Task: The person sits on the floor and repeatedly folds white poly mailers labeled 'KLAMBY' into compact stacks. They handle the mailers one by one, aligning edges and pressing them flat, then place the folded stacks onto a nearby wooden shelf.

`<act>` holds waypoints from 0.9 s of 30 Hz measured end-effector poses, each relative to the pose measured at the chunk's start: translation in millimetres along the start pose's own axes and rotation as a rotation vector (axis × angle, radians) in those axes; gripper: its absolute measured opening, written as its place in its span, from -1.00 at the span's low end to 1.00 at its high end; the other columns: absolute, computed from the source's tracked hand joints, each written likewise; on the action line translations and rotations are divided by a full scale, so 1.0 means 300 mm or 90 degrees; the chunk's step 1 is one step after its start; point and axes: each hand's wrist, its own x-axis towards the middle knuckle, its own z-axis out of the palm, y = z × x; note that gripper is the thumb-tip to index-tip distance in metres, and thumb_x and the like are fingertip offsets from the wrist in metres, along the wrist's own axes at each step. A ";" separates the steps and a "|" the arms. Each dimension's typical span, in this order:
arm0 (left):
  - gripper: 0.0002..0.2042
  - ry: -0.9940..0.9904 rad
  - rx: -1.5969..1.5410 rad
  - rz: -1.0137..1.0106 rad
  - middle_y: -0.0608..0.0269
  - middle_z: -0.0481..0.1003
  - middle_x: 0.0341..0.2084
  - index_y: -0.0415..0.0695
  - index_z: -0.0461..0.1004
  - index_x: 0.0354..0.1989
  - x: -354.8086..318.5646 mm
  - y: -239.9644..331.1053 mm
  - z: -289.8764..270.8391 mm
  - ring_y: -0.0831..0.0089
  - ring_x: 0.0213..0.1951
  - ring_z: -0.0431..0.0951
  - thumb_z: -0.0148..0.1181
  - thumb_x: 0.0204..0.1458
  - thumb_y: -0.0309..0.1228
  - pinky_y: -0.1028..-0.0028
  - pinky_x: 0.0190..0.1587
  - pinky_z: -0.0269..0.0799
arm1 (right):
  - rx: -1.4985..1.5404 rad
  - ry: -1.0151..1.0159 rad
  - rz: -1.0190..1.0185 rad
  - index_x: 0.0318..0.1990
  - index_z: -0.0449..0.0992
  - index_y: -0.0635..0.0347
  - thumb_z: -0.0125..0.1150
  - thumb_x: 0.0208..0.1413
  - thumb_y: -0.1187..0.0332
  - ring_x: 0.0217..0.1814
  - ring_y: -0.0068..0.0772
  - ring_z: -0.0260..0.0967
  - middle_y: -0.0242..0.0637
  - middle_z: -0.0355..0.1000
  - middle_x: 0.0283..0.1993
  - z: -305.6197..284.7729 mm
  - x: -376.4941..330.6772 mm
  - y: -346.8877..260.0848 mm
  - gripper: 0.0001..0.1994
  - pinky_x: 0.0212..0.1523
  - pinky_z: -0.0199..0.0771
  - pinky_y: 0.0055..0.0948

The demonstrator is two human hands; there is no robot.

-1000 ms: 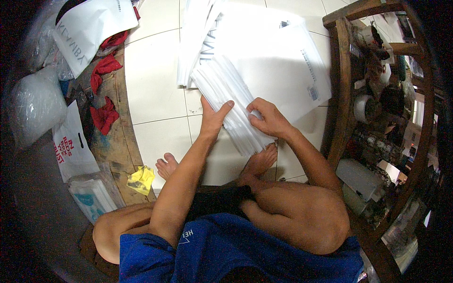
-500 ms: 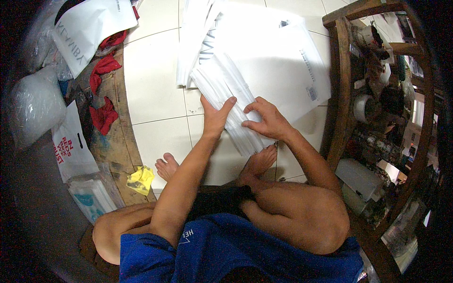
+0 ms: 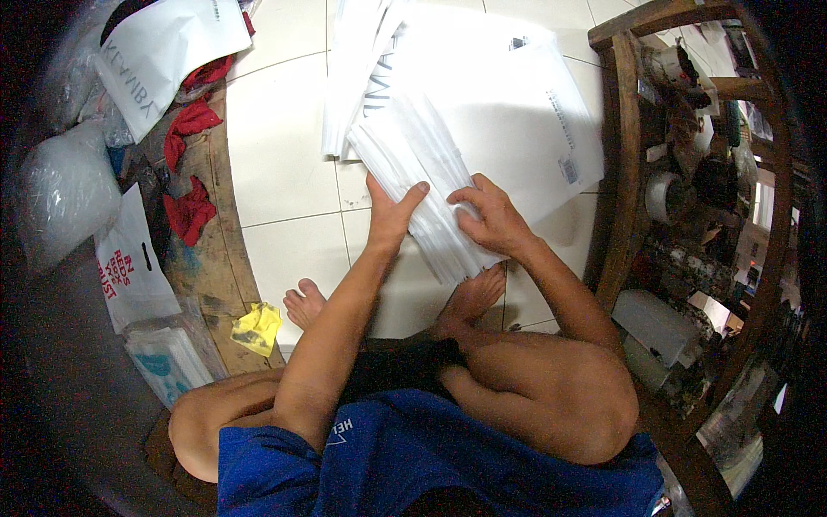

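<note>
A bundle of folded white plastic bags [image 3: 441, 246] slants between my hands, its lower end near my right foot. My left hand [image 3: 392, 214] grips the bundle's left edge, thumb on top and the fingers partly hidden underneath. On the other side, my right hand [image 3: 495, 220] is closed on the bundle's right edge, with bent fingers and the thumb against the layers. Under and beyond the bundle lies a large flat white plastic bag [image 3: 525, 129] with small dark print. More folded white bags [image 3: 345, 95] lie to the left of it, washed out by bright light.
Pale tiles [image 3: 284, 172] cover the floor. Along the left runs a wooden board [image 3: 211, 284] with red scraps [image 3: 189, 211] and a yellow scrap [image 3: 257, 327]. White bags and clear plastic bundles [image 3: 69, 194] pile up beyond it. A cluttered wooden rack [image 3: 627, 164] stands at right.
My right thumb and fingers have shifted a little along the bundle's right edge, and the layers there lie slightly differently. The left hand stays almost in place.
</note>
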 end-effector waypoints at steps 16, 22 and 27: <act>-0.12 -0.031 -0.005 -0.016 -0.11 0.19 0.13 -0.25 -0.20 0.31 -0.008 0.026 -0.009 0.14 0.15 0.29 0.33 -0.07 -0.36 0.25 0.18 0.30 | 0.007 0.038 -0.040 -0.12 0.43 0.18 0.15 -0.08 0.44 -0.21 -0.09 0.33 -0.10 0.27 -0.22 0.010 -0.005 0.007 -0.70 -0.17 0.37 -0.19; -0.12 -0.033 -0.013 -0.003 -0.10 0.19 0.13 -0.23 -0.20 0.31 0.003 0.004 -0.014 0.14 0.15 0.29 0.33 -0.07 -0.40 0.26 0.18 0.30 | 0.024 0.162 -0.084 -0.10 0.40 0.19 0.10 -0.06 0.47 -0.23 -0.10 0.34 -0.08 0.28 -0.22 0.031 -0.005 0.028 -0.70 -0.17 0.37 -0.20; -0.12 -0.025 -0.004 -0.018 -0.10 0.20 0.13 -0.23 -0.20 0.31 0.004 0.000 -0.018 0.13 0.14 0.30 0.32 -0.08 -0.41 0.26 0.19 0.28 | 0.018 0.069 -0.030 -0.09 0.45 0.19 0.11 -0.03 0.46 -0.20 -0.06 0.36 -0.04 0.28 -0.19 0.015 -0.008 0.008 -0.71 -0.14 0.40 -0.22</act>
